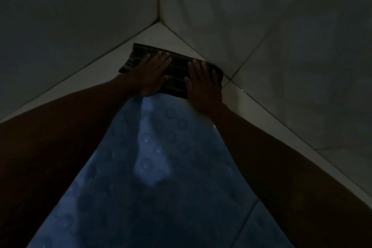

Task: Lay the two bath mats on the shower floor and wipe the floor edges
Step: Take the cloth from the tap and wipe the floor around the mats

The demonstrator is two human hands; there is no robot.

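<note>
dim light fills a shower corner where two pale tiled walls meet above a white tiled floor, with dark grout lines running into the corner. you lean over a blue bath mat that lies flat on the floor and reaches from the bottom of the view up toward the corner; its surface shows raised ring shapes and a lighter patch along its middle. just past its far end, a dark striped cloth lies flat on the floor near the corner, its right end close against the right wall. your left hand rests on the left part of the cloth with fingers straight and spread, palm down, gripping nothing. your right hand presses on the right part of the cloth in the same way, fingers extended and flat, its heel at the edge where cloth and mat meet. both bare forearms stretch forward along either side of the mat. only one mat can be made out in this light.
</note>
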